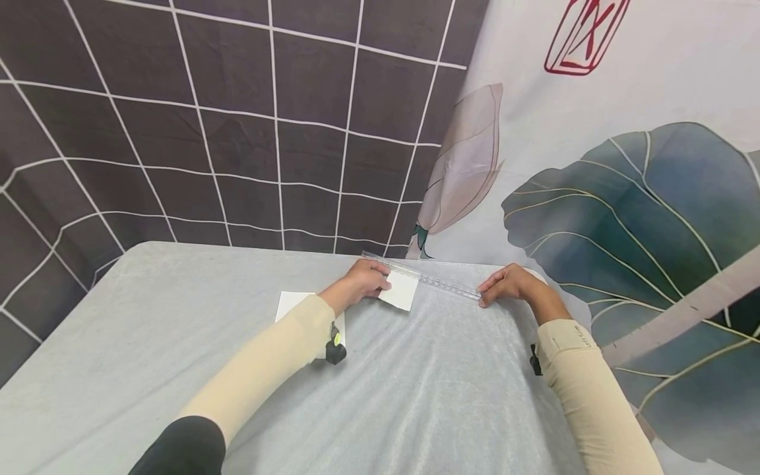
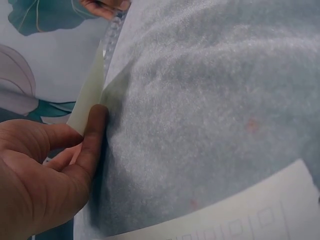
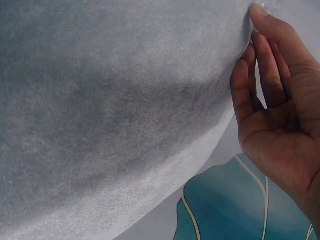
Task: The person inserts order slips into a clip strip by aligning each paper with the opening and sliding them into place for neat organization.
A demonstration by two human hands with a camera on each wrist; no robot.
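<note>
A clear plastic ruler [image 1: 449,286] stretches slantwise between both hands near the table's far edge. My left hand [image 1: 363,280] pinches a small piece of white paper [image 1: 401,291] between thumb and fingers, beside the ruler's left part. In the left wrist view the paper [image 2: 90,100] stands tilted up off the cloth; whether these fingers grip the ruler too, I cannot tell. The ruler's right end is pinched by my right hand [image 1: 509,284], thumb against fingertips. That end only just shows at the top of the right wrist view.
Partly under my left forearm lies a white sheet [image 1: 293,302]; faint printed squares show on it [image 2: 235,227] in the left wrist view. A grey cloth [image 1: 415,396] covers the table. Behind it hang a dark grid curtain [image 1: 237,138] and a leaf-patterned curtain [image 1: 629,218].
</note>
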